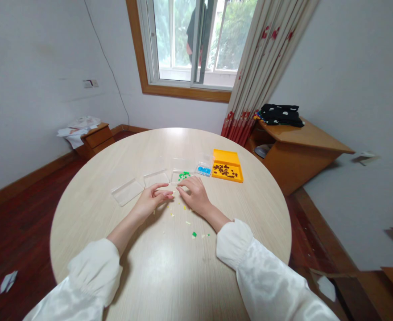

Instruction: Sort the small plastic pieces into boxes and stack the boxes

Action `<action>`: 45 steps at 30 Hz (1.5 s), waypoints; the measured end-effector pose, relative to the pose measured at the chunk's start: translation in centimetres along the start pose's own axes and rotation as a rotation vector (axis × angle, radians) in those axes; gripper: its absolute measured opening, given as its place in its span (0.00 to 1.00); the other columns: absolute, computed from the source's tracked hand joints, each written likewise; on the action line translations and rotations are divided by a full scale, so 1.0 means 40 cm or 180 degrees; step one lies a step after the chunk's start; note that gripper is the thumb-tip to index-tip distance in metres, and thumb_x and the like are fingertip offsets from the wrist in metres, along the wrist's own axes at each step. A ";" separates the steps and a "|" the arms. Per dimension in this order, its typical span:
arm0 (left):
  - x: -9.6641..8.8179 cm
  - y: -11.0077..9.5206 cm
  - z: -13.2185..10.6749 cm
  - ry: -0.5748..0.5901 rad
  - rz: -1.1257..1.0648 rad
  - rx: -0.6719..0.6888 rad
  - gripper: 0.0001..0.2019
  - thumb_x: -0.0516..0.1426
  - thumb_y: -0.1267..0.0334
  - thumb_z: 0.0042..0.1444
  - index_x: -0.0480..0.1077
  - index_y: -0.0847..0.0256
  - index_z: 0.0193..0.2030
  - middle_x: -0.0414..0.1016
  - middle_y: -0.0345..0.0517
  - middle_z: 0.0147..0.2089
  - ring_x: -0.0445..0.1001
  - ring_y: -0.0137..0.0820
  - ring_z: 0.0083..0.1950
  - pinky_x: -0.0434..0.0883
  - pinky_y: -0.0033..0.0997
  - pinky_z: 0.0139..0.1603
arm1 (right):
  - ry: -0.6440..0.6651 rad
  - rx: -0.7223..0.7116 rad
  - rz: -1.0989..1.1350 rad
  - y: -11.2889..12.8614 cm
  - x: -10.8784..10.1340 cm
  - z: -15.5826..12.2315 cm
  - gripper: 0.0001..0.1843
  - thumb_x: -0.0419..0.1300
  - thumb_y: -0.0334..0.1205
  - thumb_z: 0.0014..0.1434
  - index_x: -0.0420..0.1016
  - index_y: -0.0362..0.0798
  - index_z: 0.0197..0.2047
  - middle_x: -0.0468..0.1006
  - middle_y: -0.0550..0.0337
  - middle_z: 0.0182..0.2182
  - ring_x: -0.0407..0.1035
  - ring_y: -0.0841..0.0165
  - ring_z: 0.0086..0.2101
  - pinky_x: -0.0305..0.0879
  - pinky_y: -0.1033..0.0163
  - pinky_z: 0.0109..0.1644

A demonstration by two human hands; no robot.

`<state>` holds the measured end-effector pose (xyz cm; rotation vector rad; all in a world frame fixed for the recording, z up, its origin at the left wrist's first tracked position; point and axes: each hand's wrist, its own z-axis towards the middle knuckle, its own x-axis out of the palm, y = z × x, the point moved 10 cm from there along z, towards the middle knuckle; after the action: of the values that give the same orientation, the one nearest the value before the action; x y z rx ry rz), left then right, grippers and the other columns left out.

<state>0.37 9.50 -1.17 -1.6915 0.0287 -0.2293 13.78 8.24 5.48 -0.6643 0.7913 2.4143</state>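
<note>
While left hand (pixel 149 199) holds fingers apart, right hand (pixel 196 195) curls, grip unclear; beyond: four clear boxes (pixel 127 192), one orange box (pixel 225 156).

Counted: two hands (pixel 149 199), four clear boxes (pixel 127 192), one orange box (pixel 226 156), one table (pixel 169 276), one window (pixel 164 35), one curtain (pixel 266 58).

Round table (pixel 169 276): pale beige, fine wood grain streaking across it;
Case (pixel 226 156): blazing yellow-orange, and dark brown pieces (pixel 223 170) inside;
Clear boxes (pixel 127 192): colourless; vivid blue pieces (pixel 204 170) in one, bright green pieces (pixel 184 176) in another;
Loose bits (pixel 188 223): pale yellow mostly, and there's a green one (pixel 194 234);
Sleeves (pixel 270 272): glossy white;
Curtain (pixel 266 53): cream, red motifs, red hem;
Folded cloth (pixel 281 115): black, white spots
</note>
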 end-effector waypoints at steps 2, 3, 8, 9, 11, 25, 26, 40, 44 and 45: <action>-0.007 0.004 0.001 -0.0080 -0.0027 -0.0023 0.21 0.64 0.60 0.43 0.66 0.64 0.44 0.79 0.51 0.36 0.78 0.33 0.37 0.70 0.39 0.50 | -0.0257 0.0395 -0.0091 -0.058 -0.024 -0.001 0.07 0.56 0.38 0.59 0.75 0.49 0.33 0.77 0.57 0.32 0.67 0.64 0.37 0.59 0.57 0.44; -0.008 0.005 0.001 -0.0089 -0.0027 -0.0028 0.20 0.64 0.60 0.43 0.66 0.64 0.43 0.79 0.51 0.36 0.78 0.32 0.36 0.71 0.39 0.49 | -0.0367 0.0574 -0.0109 -0.086 -0.034 -0.003 0.07 0.56 0.39 0.59 0.76 0.49 0.34 0.77 0.57 0.32 0.68 0.64 0.37 0.59 0.57 0.45; -0.001 -0.012 -0.003 -0.0081 0.0140 0.0090 0.22 0.62 0.62 0.43 0.66 0.64 0.46 0.77 0.49 0.37 0.76 0.31 0.37 0.71 0.39 0.47 | -0.0626 0.1026 -0.0029 -0.181 -0.048 -0.017 0.12 0.55 0.42 0.60 0.77 0.50 0.42 0.78 0.56 0.35 0.68 0.62 0.40 0.61 0.55 0.48; 0.001 -0.017 -0.004 -0.0069 0.0220 0.0136 0.22 0.62 0.62 0.44 0.66 0.64 0.47 0.76 0.49 0.37 0.75 0.31 0.37 0.71 0.38 0.46 | -0.0637 0.1051 -0.0010 -0.189 -0.046 -0.019 0.12 0.55 0.42 0.60 0.77 0.50 0.43 0.78 0.55 0.36 0.68 0.62 0.40 0.61 0.55 0.48; 0.004 -0.034 -0.006 -0.0046 0.0512 0.0315 0.21 0.59 0.62 0.46 0.67 0.63 0.49 0.75 0.48 0.37 0.74 0.31 0.36 0.71 0.37 0.43 | -0.0642 0.1082 0.0024 -0.199 -0.043 -0.022 0.13 0.54 0.42 0.60 0.78 0.50 0.43 0.78 0.54 0.37 0.69 0.63 0.40 0.62 0.55 0.48; 0.261 -0.044 -0.153 0.1558 0.3508 0.1952 0.20 0.49 0.57 0.59 0.66 0.52 0.58 0.59 0.52 0.51 0.58 0.41 0.52 0.58 0.50 0.56 | -0.0770 0.1233 0.0226 -0.222 -0.043 -0.030 0.16 0.50 0.41 0.61 0.78 0.47 0.41 0.78 0.51 0.38 0.69 0.61 0.41 0.63 0.53 0.49; 0.270 -0.039 -0.154 0.1554 0.3584 0.1970 0.21 0.48 0.55 0.59 0.65 0.52 0.59 0.58 0.53 0.52 0.57 0.42 0.53 0.57 0.50 0.56 | -0.0765 0.1233 0.0237 -0.222 -0.043 -0.030 0.16 0.50 0.41 0.61 0.78 0.47 0.41 0.78 0.51 0.38 0.69 0.61 0.41 0.63 0.53 0.49; 0.212 -0.045 -0.094 0.1134 0.4058 0.1829 0.17 0.47 0.62 0.60 0.77 0.61 0.36 0.68 0.54 0.37 0.62 0.38 0.41 0.60 0.39 0.43 | -0.0786 0.1184 0.0317 -0.214 -0.047 -0.028 0.15 0.51 0.41 0.60 0.78 0.49 0.40 0.79 0.53 0.36 0.70 0.63 0.39 0.63 0.55 0.48; 0.110 -0.057 -0.042 0.0933 0.3830 0.1696 0.12 0.53 0.65 0.54 0.78 0.59 0.30 0.72 0.53 0.35 0.64 0.37 0.39 0.60 0.38 0.42 | -0.0763 0.1214 0.0333 -0.218 -0.045 -0.028 0.15 0.51 0.42 0.60 0.78 0.49 0.40 0.79 0.53 0.36 0.70 0.62 0.40 0.63 0.54 0.48; 0.085 -0.059 -0.030 0.0824 0.3797 0.1661 0.11 0.53 0.66 0.53 0.78 0.59 0.30 0.73 0.52 0.34 0.64 0.37 0.39 0.60 0.38 0.41 | -0.0760 0.1215 0.0338 -0.218 -0.044 -0.028 0.15 0.51 0.42 0.61 0.78 0.49 0.40 0.79 0.53 0.36 0.70 0.62 0.40 0.63 0.54 0.48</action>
<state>3.23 8.15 1.76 -0.8944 1.0430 0.4178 20.62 13.07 2.28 -0.1859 1.1637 2.2834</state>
